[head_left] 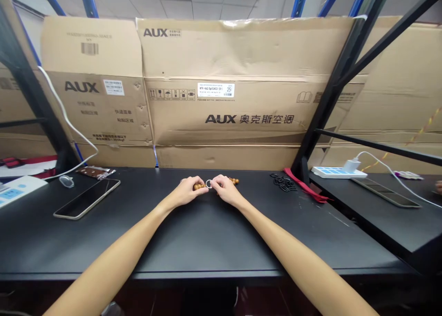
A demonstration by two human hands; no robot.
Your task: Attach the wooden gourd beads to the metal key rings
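Wooden beads [199, 186] lie near the far edge of the black table [172, 242], at its middle, with a silver metal ring [209, 184] between them. Your left hand [188, 191] closes narrowly on the beads beside the ring, and your right hand [226, 190] pinches the ring. The hands nearly touch. Your forearms reach across the tabletop from its near edge. Well right lie black rubber rings [283, 183] and a red strap [305, 185]; well left, a phone [86, 198]. Cardboard boxes [221, 113] stand beyond the far edge.
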